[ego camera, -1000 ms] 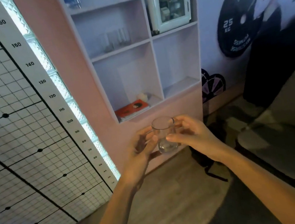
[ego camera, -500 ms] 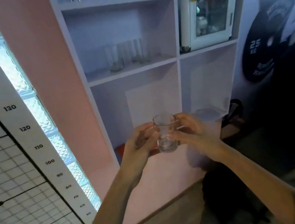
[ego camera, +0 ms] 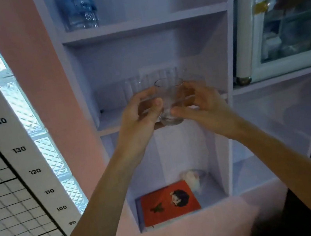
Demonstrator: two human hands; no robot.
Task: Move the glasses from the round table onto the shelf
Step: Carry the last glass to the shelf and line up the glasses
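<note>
Setting: pale lilac built-in shelf unit (ego camera: 219,49) is filling the view, set into a pink wall (ego camera: 41,79).
Left hand: the left hand (ego camera: 138,118) is curling around the left side of a clear, empty drinking glass (ego camera: 170,101), thumb lying across the near wall, fingers wrapping behind.
Right hand: the right hand (ego camera: 201,104) is clasping the glass from the right, thumb pressing low on the near wall, fingers bending around the far side.
Held glass: it is standing upright between both hands, hovering in front of the middle board of the shelf unit, its base level with that board's front edge; whether it is touching the board cannot be told.
Glasses already shelved: a blurred row of clear tumblers (ego camera: 136,85) is standing on the middle board, behind the held glass.
Above the held glass: a clear plastic water bottle with a blue label (ego camera: 79,7) is standing on the upper board.
Below the held glass: an orange book with a dark-haired cartoon head on its cover (ego camera: 169,203) is lying flat in the bottom compartment, with a small whitish blurred object (ego camera: 192,178) just beside its far right corner.
Right of the held glass: a white glass-door cabinet (ego camera: 285,13) is sitting on a shelf board, contents too blurred to make out.
Left of the held glass: a white height scale with black numbers (ego camera: 19,150) is running down beside a bright glass-block strip (ego camera: 27,118).
</note>
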